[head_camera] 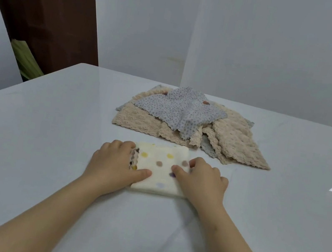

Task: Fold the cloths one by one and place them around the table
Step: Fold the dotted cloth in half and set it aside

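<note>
A cream cloth with coloured dots [160, 166] lies folded into a small square on the glossy white table [48, 139], in front of me. My left hand [115, 161] grips its scalloped left edge, thumb on top. My right hand [202, 180] holds its right edge, thumb pressing the top. Behind it lies a loose pile of unfolded cloths: a grey dotted cloth [183, 111] on top of several beige cloths [237, 142].
The table's far edge meets a white wall [260, 53]. A dark brown panel [48, 7] and something green [24, 58] stand beyond the table's back left corner. Bare tabletop extends left, right and near me.
</note>
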{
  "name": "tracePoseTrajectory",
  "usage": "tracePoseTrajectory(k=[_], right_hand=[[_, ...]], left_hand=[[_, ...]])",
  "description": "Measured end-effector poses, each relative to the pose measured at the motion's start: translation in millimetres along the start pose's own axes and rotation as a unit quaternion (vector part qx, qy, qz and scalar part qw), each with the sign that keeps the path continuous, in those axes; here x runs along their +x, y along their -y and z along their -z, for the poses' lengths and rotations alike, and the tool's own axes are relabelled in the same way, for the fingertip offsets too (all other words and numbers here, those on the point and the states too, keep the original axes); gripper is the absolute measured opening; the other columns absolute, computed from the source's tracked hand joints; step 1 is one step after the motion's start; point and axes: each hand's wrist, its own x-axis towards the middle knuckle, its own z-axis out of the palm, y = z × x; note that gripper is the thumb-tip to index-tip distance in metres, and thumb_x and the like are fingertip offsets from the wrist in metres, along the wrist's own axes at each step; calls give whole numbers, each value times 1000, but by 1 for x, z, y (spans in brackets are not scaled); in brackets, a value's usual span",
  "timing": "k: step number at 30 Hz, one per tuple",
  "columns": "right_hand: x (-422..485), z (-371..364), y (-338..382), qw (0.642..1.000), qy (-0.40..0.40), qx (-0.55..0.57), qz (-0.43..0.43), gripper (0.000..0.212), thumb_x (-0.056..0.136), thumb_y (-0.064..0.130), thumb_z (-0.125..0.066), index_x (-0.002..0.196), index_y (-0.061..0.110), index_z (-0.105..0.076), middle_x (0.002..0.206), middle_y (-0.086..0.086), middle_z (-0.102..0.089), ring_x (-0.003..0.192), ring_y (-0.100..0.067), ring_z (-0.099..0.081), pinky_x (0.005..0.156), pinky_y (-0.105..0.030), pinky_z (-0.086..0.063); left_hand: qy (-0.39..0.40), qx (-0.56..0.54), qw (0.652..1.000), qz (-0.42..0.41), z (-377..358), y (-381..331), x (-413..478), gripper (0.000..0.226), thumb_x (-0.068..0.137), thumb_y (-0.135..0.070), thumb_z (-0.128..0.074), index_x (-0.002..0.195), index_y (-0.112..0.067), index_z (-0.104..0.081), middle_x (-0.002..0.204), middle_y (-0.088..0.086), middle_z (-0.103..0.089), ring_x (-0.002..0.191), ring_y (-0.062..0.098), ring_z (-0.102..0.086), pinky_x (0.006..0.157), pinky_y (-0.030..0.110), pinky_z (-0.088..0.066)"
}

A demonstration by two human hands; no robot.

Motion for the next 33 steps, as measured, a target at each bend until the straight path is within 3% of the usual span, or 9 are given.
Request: tracePoseTrajectory(k=[3,6,8,11,15,19,21,24,33], right_hand=[[-1,2,1,999,3,40,-8,25,81,48,-54,90,24,-51,92,4,-56,106,-23,-45,81,-34,-23],[-2,7,4,997,25,63,-23,24,83,45,-53,83,24,-43,84,7,-50,96,-21,-42,79,-33,-24],[-1,14,5,994,54,87,-41,23,84,43,-53,79,25,-40,85,6,-51,91,-19,-37,78,-32,-23],[1,26,11,983,115,127,-66,32,86,35,-53,68,26,-29,84,4,-57,87,-21,-42,76,-33,-30],[-6,44,21,930,173,290,-144,29,87,20,-55,71,20,-31,70,3,-47,66,-16,-42,60,-30,-37],[-21,55,29,893,221,355,-164,15,86,18,-57,86,23,-43,99,-6,-58,85,-23,-60,63,-29,-46],[-25,59,37,877,239,383,-166,16,87,13,-57,97,21,-47,104,-9,-62,86,-23,-63,61,-27,-49],[-32,61,54,855,271,411,-164,17,87,7,-56,99,18,-51,101,-10,-65,80,-21,-64,60,-27,-50],[-28,32,136,839,312,424,-137,19,86,1,-53,89,20,-52,102,-12,-66,94,-31,-65,79,-41,-54]], left_hand=[[81,-42,995,51,14,-7,16,72,68,-56,-69,124,-20,-43,114,-4,-53,108,16,-50,91,33,-44],[140,-55,985,88,23,-17,25,49,68,-47,-74,102,-21,-51,91,-8,-56,91,14,-55,84,32,-47],[136,-87,981,108,25,-21,22,31,68,-41,-75,79,-20,-55,76,-8,-57,80,15,-57,76,30,-46],[130,-130,972,149,28,-26,14,31,67,-40,-74,64,-19,-51,67,-7,-56,76,19,-58,66,29,-40],[159,-308,914,209,42,-33,1,26,64,-31,-71,78,-14,-56,79,1,-60,80,24,-61,69,35,-48],[129,-401,874,244,60,-30,-18,13,83,-10,-62,85,-17,-51,92,5,-57,74,14,-53,62,24,-40],[96,-432,861,251,70,-26,-29,20,85,-7,-59,98,-18,-49,102,7,-59,75,11,-56,61,20,-41],[66,-456,850,256,82,-14,-41,38,88,-6,-55,112,-30,-39,94,5,-64,79,12,-59,67,21,-44],[10,-424,874,238,123,61,-31,20,90,-4,-46,77,-18,-55,72,2,-59,70,14,-49,60,21,-33]])
